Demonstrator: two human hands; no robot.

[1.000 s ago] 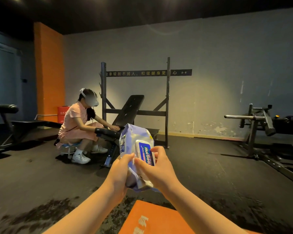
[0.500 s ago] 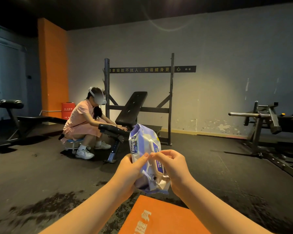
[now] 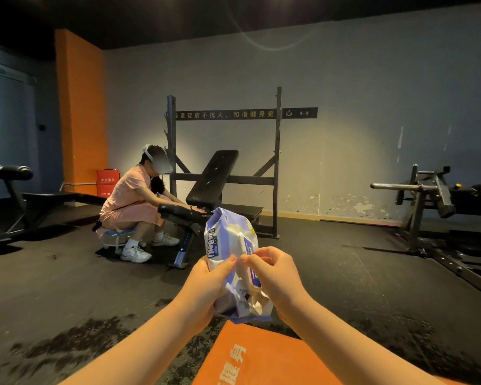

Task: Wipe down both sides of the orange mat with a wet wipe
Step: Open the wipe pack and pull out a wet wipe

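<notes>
I hold a white and purple pack of wet wipes (image 3: pixel 228 245) upright in front of me. My left hand (image 3: pixel 206 290) grips the pack's lower left side from behind. My right hand (image 3: pixel 275 276) has its fingers curled over the front, with thumb and fingertips pinching at the blue-edged flap. No wipe shows outside the pack. The orange mat (image 3: pixel 261 357) with white characters lies flat on the floor below my arms; only its far end shows.
The dark rubber floor (image 3: pixel 358 301) stretches ahead. A person in pink (image 3: pixel 134 198) sits on a low stool at a black weight bench (image 3: pixel 214 179) with its rack. More gym machines stand at the far left (image 3: pixel 9 173) and the right (image 3: pixel 433 195).
The pack has turned so its blue flap faces more to the right. My right-hand fingers have moved from the flap's face to pinch near my left thumb. My view has shifted slightly.
</notes>
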